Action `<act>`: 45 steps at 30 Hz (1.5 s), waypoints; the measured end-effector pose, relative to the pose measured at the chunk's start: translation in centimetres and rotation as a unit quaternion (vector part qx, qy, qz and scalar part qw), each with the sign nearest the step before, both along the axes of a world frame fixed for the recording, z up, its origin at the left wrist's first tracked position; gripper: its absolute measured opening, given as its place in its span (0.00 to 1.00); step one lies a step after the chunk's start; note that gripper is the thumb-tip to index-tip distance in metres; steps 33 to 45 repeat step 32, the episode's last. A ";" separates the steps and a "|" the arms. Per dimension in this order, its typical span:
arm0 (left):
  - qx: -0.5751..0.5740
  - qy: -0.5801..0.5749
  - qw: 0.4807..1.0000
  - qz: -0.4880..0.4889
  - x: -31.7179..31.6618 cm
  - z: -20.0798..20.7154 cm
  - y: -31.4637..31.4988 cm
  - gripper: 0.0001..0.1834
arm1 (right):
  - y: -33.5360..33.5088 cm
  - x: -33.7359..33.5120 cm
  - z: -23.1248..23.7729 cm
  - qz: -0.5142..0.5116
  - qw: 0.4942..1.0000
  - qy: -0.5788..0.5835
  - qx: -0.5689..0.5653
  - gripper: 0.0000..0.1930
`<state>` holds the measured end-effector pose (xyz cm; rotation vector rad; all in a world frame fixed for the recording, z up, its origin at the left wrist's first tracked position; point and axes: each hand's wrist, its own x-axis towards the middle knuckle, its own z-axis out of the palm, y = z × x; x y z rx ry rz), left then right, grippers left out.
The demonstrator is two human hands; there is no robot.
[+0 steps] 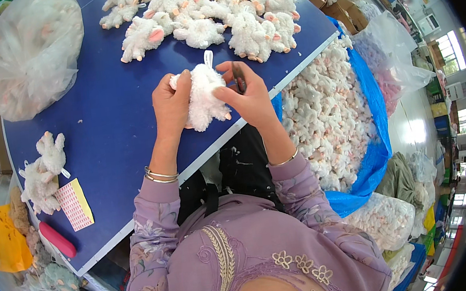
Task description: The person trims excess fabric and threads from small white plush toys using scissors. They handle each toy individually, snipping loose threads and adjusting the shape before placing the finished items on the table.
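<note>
A fluffy white plush toy (203, 100) with small pinkish feet is held up over the blue table, a white loop tag (209, 59) standing at its top. My left hand (173, 103) grips the plush from its left side, thumb pressed on the fur. At the other side my right hand (250, 94) has thumb and forefinger close to the fur, while a small dark tool, which looks like thread snips (239, 77), is tucked in its fingers. The blades of the snips cannot be made out clearly.
Beyond my hands, white plush toys (203, 31) are heaped on the blue table (110, 125). A clear plastic bag (33, 59), a sticker sheet (75, 205) and a pink case (57, 239) lie to the left. A blue sack (379, 129) full of white plush pieces stands right of the table edge.
</note>
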<state>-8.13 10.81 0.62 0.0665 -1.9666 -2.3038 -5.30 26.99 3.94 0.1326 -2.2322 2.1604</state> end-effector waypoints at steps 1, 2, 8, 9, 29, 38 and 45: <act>-0.008 0.003 1.000 -0.003 0.0 0.0 0.0 0.18 | -0.2 -0.2 -0.3 -0.008 0.999 -0.006 0.032 0.24; -0.004 0.005 1.000 0.011 0.0 -0.2 -0.1 0.18 | -0.2 -0.3 -0.2 -0.016 0.998 -0.023 0.050 0.26; 0.024 0.000 0.999 0.036 0.1 0.1 0.0 0.17 | -0.7 0.7 0.3 -0.082 0.987 0.049 0.129 0.26; 0.018 -0.011 0.999 0.024 0.3 0.1 0.0 0.17 | -0.9 0.7 0.2 -0.078 0.986 0.052 0.135 0.26; 0.282 -0.069 0.946 -0.142 -0.4 0.2 -1.3 0.23 | 0.6 -0.9 -2.4 -0.170 0.969 0.042 -0.172 0.09; 0.256 -0.046 0.950 -0.172 -0.2 0.2 -1.0 0.22 | 0.9 -0.8 -2.1 -0.168 0.970 0.032 -0.176 0.08; 0.256 -0.046 0.950 -0.172 -0.2 0.2 -1.0 0.22 | 0.9 -0.8 -2.1 -0.168 0.970 0.032 -0.176 0.08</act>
